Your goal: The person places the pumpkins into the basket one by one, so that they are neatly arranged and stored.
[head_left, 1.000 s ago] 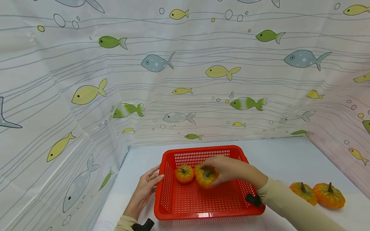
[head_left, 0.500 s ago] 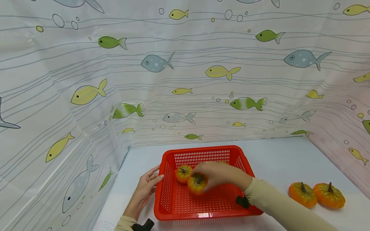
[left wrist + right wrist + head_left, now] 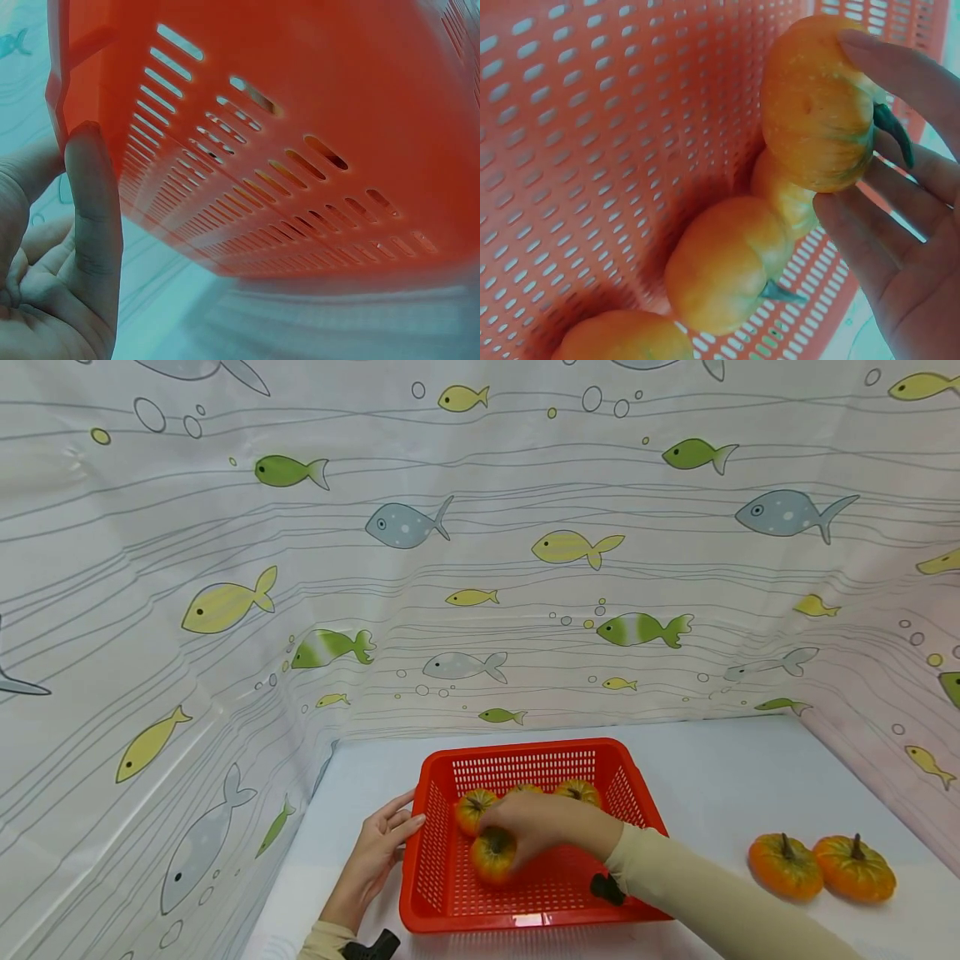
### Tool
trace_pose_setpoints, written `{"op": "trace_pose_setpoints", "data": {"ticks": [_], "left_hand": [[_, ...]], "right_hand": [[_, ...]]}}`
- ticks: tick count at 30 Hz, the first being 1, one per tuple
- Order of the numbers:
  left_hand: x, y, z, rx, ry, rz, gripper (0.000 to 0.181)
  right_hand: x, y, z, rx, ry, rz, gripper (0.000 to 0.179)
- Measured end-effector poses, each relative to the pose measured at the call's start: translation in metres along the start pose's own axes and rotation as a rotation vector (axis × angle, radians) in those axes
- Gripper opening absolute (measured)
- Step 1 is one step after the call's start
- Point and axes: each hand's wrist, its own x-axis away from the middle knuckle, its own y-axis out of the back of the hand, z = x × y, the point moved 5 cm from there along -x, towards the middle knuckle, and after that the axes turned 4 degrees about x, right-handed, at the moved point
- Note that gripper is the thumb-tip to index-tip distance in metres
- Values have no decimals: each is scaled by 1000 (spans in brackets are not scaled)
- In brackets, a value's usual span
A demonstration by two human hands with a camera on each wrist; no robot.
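Observation:
My right hand (image 3: 528, 822) holds a small orange pumpkin (image 3: 492, 857) inside the red plastic basket (image 3: 540, 920), near its left side. In the right wrist view, thumb and fingers grip this pumpkin around its sides, and its dark green stem points toward the palm. Along the basket's back lie three more pumpkins: a left one (image 3: 472, 808), a middle one (image 3: 527, 788) partly hidden by my hand, and a right one (image 3: 579, 790). My left hand (image 3: 381, 843) grips the basket's left rim; in the left wrist view a fingertip (image 3: 84, 139) lies just under the rim.
Two more orange pumpkins, one (image 3: 785, 866) beside the other (image 3: 855, 868), sit on the white tabletop (image 3: 712, 777) to the right of the basket. A fish-patterned sheet (image 3: 517, 610) encloses the table at the back and sides.
My right hand has carried the pumpkin left and toward the front inside the basket. The back right pumpkin has come into view from behind the arm. My left hand stays at the rim.

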Motion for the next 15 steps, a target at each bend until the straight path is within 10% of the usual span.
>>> {"op": "trace_pose_setpoints", "data": {"ticks": [15], "left_hand": [[0, 1, 1, -7, 0, -6, 59]], "right_hand": [[-20, -18, 9, 66, 40, 71, 57]]}}
